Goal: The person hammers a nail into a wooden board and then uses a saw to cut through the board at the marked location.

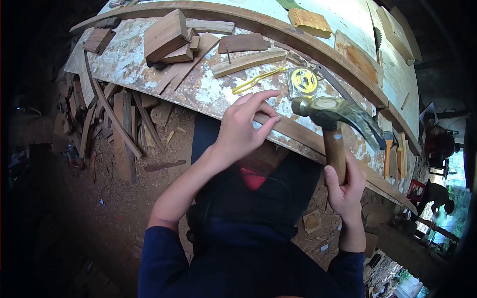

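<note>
My right hand [346,191] is wrapped round the wooden handle of a claw hammer [335,149], held upright over the table's near edge. Its metal head points left and the claw right. My left hand [243,124] hovers at the near edge, index finger and thumb apart, other fingers loosely curled; no held thing shows in it. Just by its thumb, a long wood strip [303,136] runs along the edge and passes behind the hammer. A yellow tape measure [303,81] with a yellow cord lies beyond my left fingertips.
On the paint-stained table [131,54] lie stacked wood blocks [166,35], a batten with an upright nail [248,62] and a long curved wooden rail [238,19]. A paintbrush [387,144] rests at the right. Scrap wood [124,134] leans below the table at left.
</note>
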The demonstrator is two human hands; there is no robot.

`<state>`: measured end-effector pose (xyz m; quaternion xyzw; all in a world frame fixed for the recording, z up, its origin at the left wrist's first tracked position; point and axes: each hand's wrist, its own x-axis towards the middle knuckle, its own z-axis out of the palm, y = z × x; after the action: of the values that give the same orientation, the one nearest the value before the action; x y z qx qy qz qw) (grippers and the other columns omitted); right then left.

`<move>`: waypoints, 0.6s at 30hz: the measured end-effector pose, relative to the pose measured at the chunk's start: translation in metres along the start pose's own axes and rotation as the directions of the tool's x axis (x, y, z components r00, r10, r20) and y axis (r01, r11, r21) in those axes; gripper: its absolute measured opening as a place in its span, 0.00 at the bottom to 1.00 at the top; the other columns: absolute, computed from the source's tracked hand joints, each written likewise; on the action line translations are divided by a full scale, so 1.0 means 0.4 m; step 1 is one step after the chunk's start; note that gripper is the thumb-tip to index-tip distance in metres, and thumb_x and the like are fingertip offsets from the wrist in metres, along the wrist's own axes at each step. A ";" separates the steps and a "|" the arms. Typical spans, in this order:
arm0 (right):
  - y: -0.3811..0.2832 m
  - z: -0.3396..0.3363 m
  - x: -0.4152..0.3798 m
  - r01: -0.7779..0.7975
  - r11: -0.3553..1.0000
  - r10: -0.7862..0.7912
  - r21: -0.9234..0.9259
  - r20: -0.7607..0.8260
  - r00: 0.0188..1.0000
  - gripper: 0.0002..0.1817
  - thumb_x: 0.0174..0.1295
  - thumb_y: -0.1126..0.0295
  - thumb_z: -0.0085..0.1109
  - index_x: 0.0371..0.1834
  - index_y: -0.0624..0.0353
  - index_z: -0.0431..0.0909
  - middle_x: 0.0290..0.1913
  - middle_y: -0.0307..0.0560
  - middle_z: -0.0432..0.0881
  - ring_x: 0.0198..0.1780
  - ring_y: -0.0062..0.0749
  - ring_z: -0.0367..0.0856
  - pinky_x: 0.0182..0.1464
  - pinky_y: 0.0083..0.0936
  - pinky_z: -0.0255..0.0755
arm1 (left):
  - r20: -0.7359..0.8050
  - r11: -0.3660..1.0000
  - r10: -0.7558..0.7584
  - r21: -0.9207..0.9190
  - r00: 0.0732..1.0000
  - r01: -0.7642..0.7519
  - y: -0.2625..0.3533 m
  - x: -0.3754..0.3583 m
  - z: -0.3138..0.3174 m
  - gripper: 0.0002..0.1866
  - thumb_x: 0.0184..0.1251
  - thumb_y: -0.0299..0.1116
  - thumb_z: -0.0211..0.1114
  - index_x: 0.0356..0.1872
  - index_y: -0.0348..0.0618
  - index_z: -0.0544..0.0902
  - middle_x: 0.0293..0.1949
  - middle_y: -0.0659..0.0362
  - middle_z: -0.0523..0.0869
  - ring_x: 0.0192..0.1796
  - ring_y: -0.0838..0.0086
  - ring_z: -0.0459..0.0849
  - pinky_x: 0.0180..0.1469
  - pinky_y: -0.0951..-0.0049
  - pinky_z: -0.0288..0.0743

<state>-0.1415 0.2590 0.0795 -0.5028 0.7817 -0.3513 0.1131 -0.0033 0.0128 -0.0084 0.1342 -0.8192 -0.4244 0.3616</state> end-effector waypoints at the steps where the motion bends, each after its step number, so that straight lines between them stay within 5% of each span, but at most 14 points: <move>1: 0.005 0.002 0.006 0.039 0.999 -0.038 -0.036 0.006 0.999 0.25 0.72 0.69 0.73 0.68 0.69 0.81 0.50 0.63 0.92 0.50 0.54 0.95 0.54 0.37 0.85 | 0.002 1.000 -0.002 -0.002 1.000 0.002 0.000 0.000 0.000 0.28 0.63 0.22 0.79 0.66 0.40 0.84 0.37 0.58 0.95 0.43 0.66 0.96 0.54 0.66 0.86; 2: 0.001 -0.001 0.017 0.055 0.995 -0.046 -0.087 0.101 0.994 0.25 0.72 0.70 0.73 0.69 0.70 0.81 0.50 0.64 0.92 0.50 0.53 0.95 0.54 0.37 0.84 | 0.004 1.000 -0.002 -0.006 1.000 0.002 0.001 0.001 0.000 0.28 0.63 0.22 0.79 0.66 0.40 0.84 0.37 0.58 0.95 0.43 0.65 0.96 0.54 0.66 0.86; 8: 0.003 -0.003 -0.017 -0.007 0.999 0.009 0.041 -0.048 0.999 0.24 0.72 0.70 0.72 0.67 0.72 0.80 0.48 0.62 0.92 0.46 0.46 0.95 0.52 0.35 0.84 | 0.001 1.000 0.021 0.000 1.000 -0.021 0.000 0.000 0.002 0.28 0.62 0.20 0.79 0.65 0.40 0.85 0.35 0.58 0.95 0.42 0.67 0.95 0.53 0.68 0.86; 9: 0.002 0.002 -0.005 0.062 0.998 -0.063 -0.030 -0.036 0.997 0.24 0.73 0.70 0.71 0.68 0.72 0.80 0.47 0.61 0.92 0.45 0.43 0.94 0.51 0.34 0.84 | 0.002 1.000 0.010 -0.011 1.000 -0.010 0.000 0.003 0.000 0.28 0.62 0.20 0.79 0.65 0.39 0.85 0.35 0.58 0.95 0.41 0.68 0.95 0.53 0.68 0.86; 12: -0.038 -0.018 0.025 -0.066 0.997 0.070 -0.031 0.142 0.987 0.25 0.74 0.69 0.70 0.69 0.73 0.79 0.47 0.61 0.92 0.45 0.42 0.94 0.52 0.34 0.84 | 0.014 0.998 -0.020 -0.052 1.000 0.021 0.002 0.000 0.003 0.29 0.62 0.20 0.78 0.67 0.38 0.84 0.34 0.58 0.94 0.41 0.68 0.95 0.53 0.68 0.86; 16: -0.010 -0.005 -0.017 -0.085 0.987 0.096 0.135 -0.074 0.993 0.24 0.75 0.68 0.70 0.68 0.70 0.80 0.48 0.63 0.92 0.47 0.50 0.94 0.53 0.35 0.83 | 0.005 0.995 -0.041 -0.089 0.999 0.041 0.001 -0.010 0.006 0.30 0.61 0.19 0.78 0.68 0.38 0.84 0.34 0.57 0.94 0.40 0.69 0.94 0.52 0.68 0.86; 18: -0.006 0.000 0.017 0.003 1.000 -0.002 -0.011 0.055 0.998 0.23 0.75 0.69 0.69 0.68 0.71 0.80 0.46 0.60 0.91 0.46 0.43 0.93 0.52 0.33 0.82 | 0.004 0.997 -0.022 -0.079 1.000 0.022 0.001 0.000 0.000 0.31 0.61 0.19 0.78 0.68 0.37 0.83 0.33 0.57 0.93 0.40 0.69 0.94 0.51 0.69 0.86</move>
<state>-0.1430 0.2527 0.0823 -0.5139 0.7795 -0.3332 0.1314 -0.0030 0.0131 -0.0081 0.1281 -0.8007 -0.4609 0.3606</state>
